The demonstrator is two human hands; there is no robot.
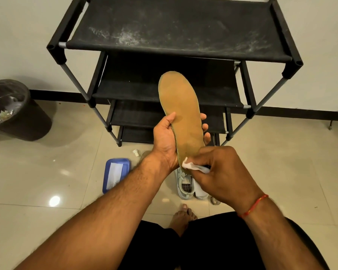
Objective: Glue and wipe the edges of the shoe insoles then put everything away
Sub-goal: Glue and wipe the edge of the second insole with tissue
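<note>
The right hand (220,170) pinches a white wipe (191,166) against the near end of the insole (180,114), which the left hand (165,141) grips at mid-length. The insole's long axis runs near to far, away from the wipe. Shoes (185,185) on the floor below are largely hidden; glue on the edge cannot be made out.

Seemingly no legible text anywhere.

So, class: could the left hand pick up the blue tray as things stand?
Probably not yet: the left hand grips the insole while the right hand presses a tissue to it. The blue tray lies uncovered on the floor beside the left forearm, so once freed, likely yes.
</note>
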